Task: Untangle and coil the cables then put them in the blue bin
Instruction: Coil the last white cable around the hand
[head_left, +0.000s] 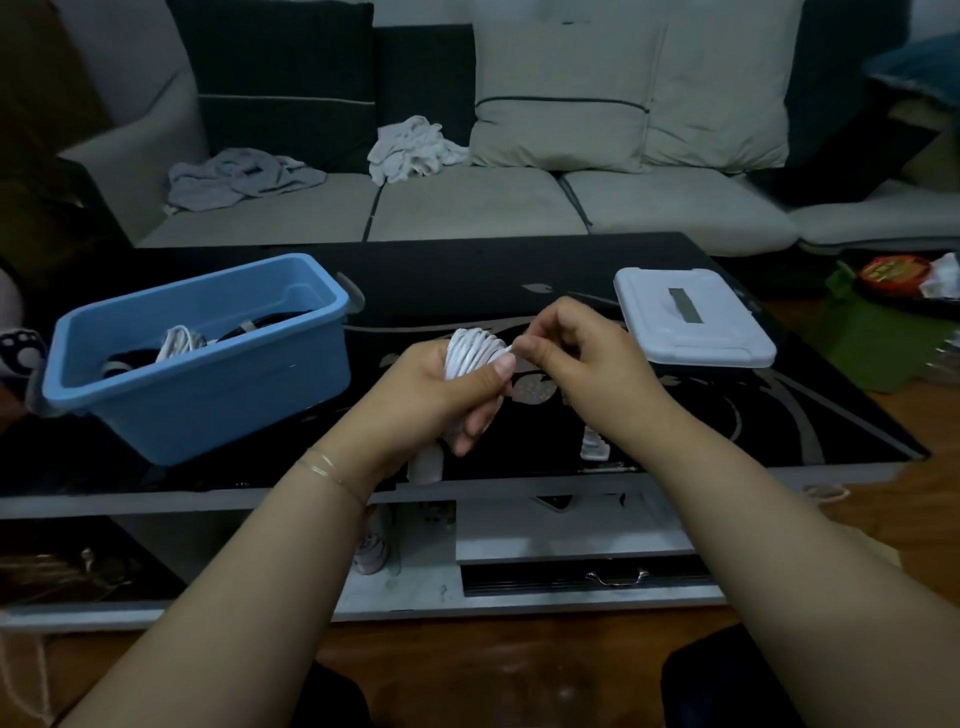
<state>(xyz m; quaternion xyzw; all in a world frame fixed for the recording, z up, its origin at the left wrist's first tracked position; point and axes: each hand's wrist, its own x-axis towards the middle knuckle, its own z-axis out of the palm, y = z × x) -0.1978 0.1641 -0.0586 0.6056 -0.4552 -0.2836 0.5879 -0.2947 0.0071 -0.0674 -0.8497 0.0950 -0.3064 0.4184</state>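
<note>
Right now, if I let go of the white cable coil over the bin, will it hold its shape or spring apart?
The coil would probably loosen: the left hand holds its loops and the right hand pinches the free end, with no tie visible. It looks thin and floppy, so likely light. The blue bin should catch it.

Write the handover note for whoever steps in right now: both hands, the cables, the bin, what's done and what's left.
Left hand: grips a nearly wound white cable coil above the black table.
Right hand: pinches the coil's loose end, close to the left thumb.
Blue bin: on the table to the left, open, already holding a white coil and dark cables.
White lid: lying on the table to the right.
Done: some cables coiled and binned.
Left: secure this coil's end and put the coil in the bin. A white piece shows below the right wrist; check it.
</note>
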